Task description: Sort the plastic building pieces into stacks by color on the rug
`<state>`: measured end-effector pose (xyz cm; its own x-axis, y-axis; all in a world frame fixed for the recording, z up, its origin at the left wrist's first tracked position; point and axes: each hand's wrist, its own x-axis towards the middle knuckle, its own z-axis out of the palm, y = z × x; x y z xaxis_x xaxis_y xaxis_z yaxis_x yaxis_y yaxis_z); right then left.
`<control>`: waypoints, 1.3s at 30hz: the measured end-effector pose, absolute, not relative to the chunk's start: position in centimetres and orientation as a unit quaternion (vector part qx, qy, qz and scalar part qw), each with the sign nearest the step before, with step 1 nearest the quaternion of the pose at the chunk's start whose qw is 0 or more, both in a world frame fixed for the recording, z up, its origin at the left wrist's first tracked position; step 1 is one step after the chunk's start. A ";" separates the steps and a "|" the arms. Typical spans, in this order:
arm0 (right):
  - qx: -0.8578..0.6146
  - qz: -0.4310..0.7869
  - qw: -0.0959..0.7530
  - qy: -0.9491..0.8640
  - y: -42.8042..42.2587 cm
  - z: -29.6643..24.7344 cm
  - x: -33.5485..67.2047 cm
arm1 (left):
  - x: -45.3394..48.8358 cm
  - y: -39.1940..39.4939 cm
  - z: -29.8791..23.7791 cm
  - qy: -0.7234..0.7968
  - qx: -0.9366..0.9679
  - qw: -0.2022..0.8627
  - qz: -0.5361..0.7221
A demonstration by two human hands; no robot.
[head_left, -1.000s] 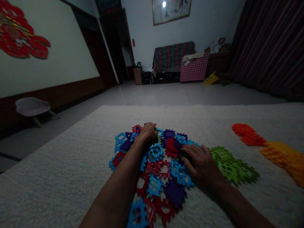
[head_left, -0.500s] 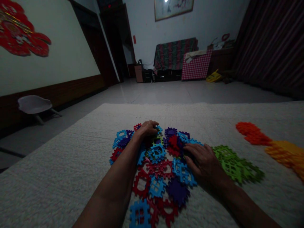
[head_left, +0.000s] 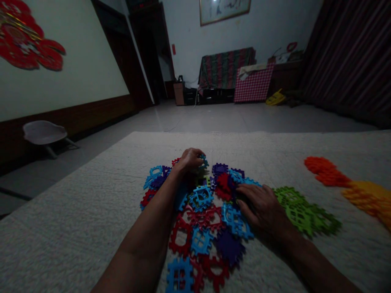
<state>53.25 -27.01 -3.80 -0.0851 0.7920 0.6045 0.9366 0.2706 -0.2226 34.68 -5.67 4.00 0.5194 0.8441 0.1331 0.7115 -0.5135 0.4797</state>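
Note:
A mixed pile of interlocking plastic building pieces with toothed edges lies in front of me, in blue, red and purple. At the far side of the pile my left hand (head_left: 192,158) is closed on a light blue building piece (head_left: 204,161), raised slightly. My right hand (head_left: 261,201) lies on the pile's right side, fingers stretched loosely, touching a purple piece close to a red piece (head_left: 223,185). Between my arms are a light blue window-shaped piece (head_left: 201,197), a solid purple piece (head_left: 229,246) and a red frame piece (head_left: 181,239).
Right of the pile, green pieces (head_left: 301,211) lie grouped, with orange-red pieces (head_left: 325,170) and yellow-orange pieces (head_left: 371,199) further right. Everything rests on a pale textured cover (head_left: 91,203). A small white chair (head_left: 45,133) stands on the floor at left.
My left hand has risen a little, and a light blue piece now shows in its fingers. My right hand has stayed almost in place.

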 end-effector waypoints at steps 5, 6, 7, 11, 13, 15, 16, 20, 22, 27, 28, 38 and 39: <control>-0.596 -0.112 0.325 -0.726 -27.1 -3.9 53.3 | 34.5 -5.4 4.2 0.419 0.826 0.302 0.223; -0.596 -0.111 0.325 -0.725 -27.1 -3.9 53.3 | 34.5 -5.3 4.0 0.410 0.824 0.328 0.214; -0.596 -0.110 0.326 -0.725 -27.1 -3.9 53.3 | 34.5 -5.3 3.8 0.403 0.822 0.347 0.201; -0.596 -0.110 0.323 -0.727 -27.0 -3.9 53.3 | 34.3 -5.3 3.3 0.402 0.827 0.363 0.151; -0.594 -0.111 0.323 -0.728 -27.0 -3.8 53.2 | 34.1 -5.5 3.5 0.405 0.827 0.366 0.136; -0.594 -0.109 0.324 -0.728 -27.0 -3.8 53.2 | 33.9 -5.8 4.0 0.414 0.824 0.364 0.131; -0.596 -0.107 0.325 -0.727 -27.0 -3.8 53.2 | 33.8 -5.9 4.3 0.420 0.823 0.358 0.132; -0.600 -0.098 0.325 -0.725 -27.1 -3.7 53.2 | 33.6 -6.3 5.5 0.426 0.851 0.276 0.139; -0.596 -0.101 0.326 -0.727 -27.1 -3.8 53.3 | 33.5 -6.5 6.0 0.420 0.870 0.221 0.135; -0.593 -0.110 0.324 -0.729 -27.0 -3.9 53.4 | 33.7 -6.6 6.4 0.433 0.890 0.086 0.118; -0.591 -0.113 0.324 -0.730 -27.0 -3.9 53.5 | 33.7 -6.6 6.4 0.437 0.887 0.071 0.130; -0.591 -0.101 0.326 -0.731 -27.0 -3.8 53.4 | 33.8 -7.7 8.2 0.388 0.854 0.302 0.173; -0.592 -0.099 0.326 -0.730 -27.0 -3.7 53.4 | 33.7 -7.9 8.2 0.358 0.862 0.334 0.128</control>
